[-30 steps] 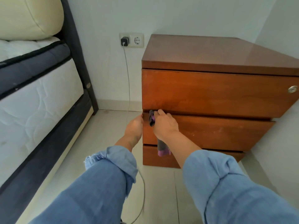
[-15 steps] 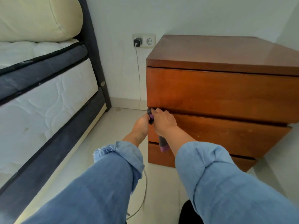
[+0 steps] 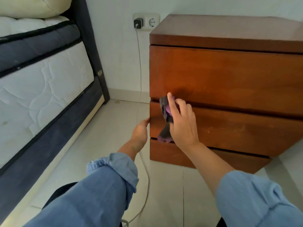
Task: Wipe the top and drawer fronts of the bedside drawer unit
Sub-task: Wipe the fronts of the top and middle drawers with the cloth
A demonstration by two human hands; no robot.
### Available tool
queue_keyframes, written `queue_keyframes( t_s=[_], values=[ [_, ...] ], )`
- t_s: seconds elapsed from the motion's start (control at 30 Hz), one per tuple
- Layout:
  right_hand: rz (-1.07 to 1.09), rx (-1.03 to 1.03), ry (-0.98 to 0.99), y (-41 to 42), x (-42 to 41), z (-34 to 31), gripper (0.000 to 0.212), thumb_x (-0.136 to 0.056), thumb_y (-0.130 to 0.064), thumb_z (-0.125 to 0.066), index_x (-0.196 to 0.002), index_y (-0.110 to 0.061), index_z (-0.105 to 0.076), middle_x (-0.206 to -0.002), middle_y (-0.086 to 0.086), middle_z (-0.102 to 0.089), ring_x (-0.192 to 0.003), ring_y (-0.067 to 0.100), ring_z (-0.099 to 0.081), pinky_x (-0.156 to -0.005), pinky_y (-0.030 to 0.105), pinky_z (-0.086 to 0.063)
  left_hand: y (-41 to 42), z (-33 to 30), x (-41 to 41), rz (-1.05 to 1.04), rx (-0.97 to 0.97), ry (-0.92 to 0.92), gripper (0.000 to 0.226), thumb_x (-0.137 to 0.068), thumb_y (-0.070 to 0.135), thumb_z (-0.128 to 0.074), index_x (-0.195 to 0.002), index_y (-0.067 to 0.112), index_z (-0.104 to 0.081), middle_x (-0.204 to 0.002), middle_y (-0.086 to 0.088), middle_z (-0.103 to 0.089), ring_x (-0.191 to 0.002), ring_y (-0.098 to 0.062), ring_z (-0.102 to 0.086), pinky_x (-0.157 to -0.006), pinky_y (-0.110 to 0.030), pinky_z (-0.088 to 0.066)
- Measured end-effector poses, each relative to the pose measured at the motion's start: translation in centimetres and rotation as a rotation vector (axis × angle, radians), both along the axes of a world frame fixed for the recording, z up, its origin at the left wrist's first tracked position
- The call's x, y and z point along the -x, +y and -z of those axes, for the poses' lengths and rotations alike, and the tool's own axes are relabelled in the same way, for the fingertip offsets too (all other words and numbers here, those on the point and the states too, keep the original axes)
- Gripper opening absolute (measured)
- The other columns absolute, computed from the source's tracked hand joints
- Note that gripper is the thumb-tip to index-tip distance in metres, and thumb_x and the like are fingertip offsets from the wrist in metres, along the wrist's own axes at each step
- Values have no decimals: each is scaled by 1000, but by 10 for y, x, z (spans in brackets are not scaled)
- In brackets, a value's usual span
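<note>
The brown wooden bedside drawer unit (image 3: pixel 229 76) stands against the wall with three drawer fronts. My right hand (image 3: pixel 182 123) holds a grey and purple cloth (image 3: pixel 166 112) against the left end of the middle drawer front (image 3: pixel 237 130), its index finger stretched up to the gap under the top drawer. The cloth's tail hangs down to the bottom drawer. My left hand (image 3: pixel 141 130) grips the left edge of the middle drawer, fingertips hidden behind the unit's side.
A bed with a white mattress (image 3: pixel 41 89) and dark frame (image 3: pixel 91 51) fills the left. A wall socket (image 3: pixel 146 22) holds a charger whose cable (image 3: pixel 139 95) runs down across the tiled floor between bed and unit. A white wall stands at the far right.
My right hand has slid down from the gap above the middle drawer onto its front and spread wider over the cloth. My left hand dropped lower on the unit's left edge. The camera moved closer.
</note>
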State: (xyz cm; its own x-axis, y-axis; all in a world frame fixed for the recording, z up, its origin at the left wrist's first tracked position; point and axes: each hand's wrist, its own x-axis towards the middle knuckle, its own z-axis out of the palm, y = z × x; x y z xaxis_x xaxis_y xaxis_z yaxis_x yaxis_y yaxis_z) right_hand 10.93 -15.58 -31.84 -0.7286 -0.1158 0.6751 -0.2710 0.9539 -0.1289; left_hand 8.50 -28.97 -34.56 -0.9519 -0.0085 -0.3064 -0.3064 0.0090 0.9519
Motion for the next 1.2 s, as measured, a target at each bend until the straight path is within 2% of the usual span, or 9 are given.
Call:
queue_keyframes(
  t_s=[0.13,0.23,0.4,0.67,0.8,0.87,0.93,1.07,1.2],
  values=[
    [20,-283,148,4,26,22,62,-86,-12,-46,-144,-18,-27,-127,11,-38,-101,29,-45,-79,40,-45,2,17,8,-1,-4,-80,40,-84,37,-32,-105,19,-60,-118,-3,-60,-110,-17,-51,-87,-28,-30],
    [92,-451,206,5,44,52,59,-87,-16,-45,-144,-21,-29,-127,6,-31,-98,27,-37,-85,41,-38,1,20,12,-36,-94,-80,42,-95,25,-26,-119,12,-58,-120,-4,-59,-111,-15,-51,-85,-25,-33],
    [60,-650,340,14,58,84,57,-86,-25,-45,-141,-26,-30,-126,2,-28,-101,24,-35,-88,37,-32,-9,26,24,-2,-143,-126,51,-95,14,-18,-136,5,-48,-141,-8,-50,-135,-18,-40,-108,-30,-23],
    [-71,-826,122,26,47,120,67,-79,-18,-38,-145,-22,-23,-128,1,-30,-105,25,-35,-90,39,-28,-6,37,25,-1,-138,-125,50,-97,13,-16,-133,5,-50,-129,-5,-55,-124,-15,-46,-100,-25,-27],
    [-161,-771,-52,24,34,125,67,-71,-16,-55,-137,-20,-45,-124,2,-42,-99,27,-41,-84,41,-36,0,43,17,-15,-71,-77,39,-98,20,-25,-87,22,-63,-91,7,-60,-83,-6,-54,-64,-12,-39],
    [-182,-730,-146,27,20,118,67,-67,-17,-68,-132,-21,-51,-118,2,-53,-94,26,-48,-77,39,-44,6,46,11,-27,-17,-53,36,-99,24,-31,-76,32,-59,-85,9,-60,-86,-12,-54,-70,-20,-39],
    [-134,-598,-178,31,6,109,68,-66,-14,-71,-129,-23,-49,-114,3,-56,-91,26,-48,-72,37,-45,9,49,7,-44,31,-40,33,-99,28,-34,-78,35,-59,-86,6,-61,-91,-17,-53,-75,-25,-40],
    [3,-198,30,40,-13,70,48,-72,-5,-57,-115,-23,-45,-117,10,-53,-94,27,-40,-70,36,-47,9,45,-3,-26,101,-5,28,-102,25,-30,-110,27,-56,-85,9,-56,-75,-3,-50,-57,-11,-39],
    [72,-71,74,57,-3,36,55,-68,-5,-75,-119,-17,-57,-111,17,-60,-95,36,-54,-74,39,-52,14,50,-7,10,235,32,42,-97,21,-32,-134,29,-51,-108,2,-63,-83,-9,-56,-74,-24,-41]
  ],
)
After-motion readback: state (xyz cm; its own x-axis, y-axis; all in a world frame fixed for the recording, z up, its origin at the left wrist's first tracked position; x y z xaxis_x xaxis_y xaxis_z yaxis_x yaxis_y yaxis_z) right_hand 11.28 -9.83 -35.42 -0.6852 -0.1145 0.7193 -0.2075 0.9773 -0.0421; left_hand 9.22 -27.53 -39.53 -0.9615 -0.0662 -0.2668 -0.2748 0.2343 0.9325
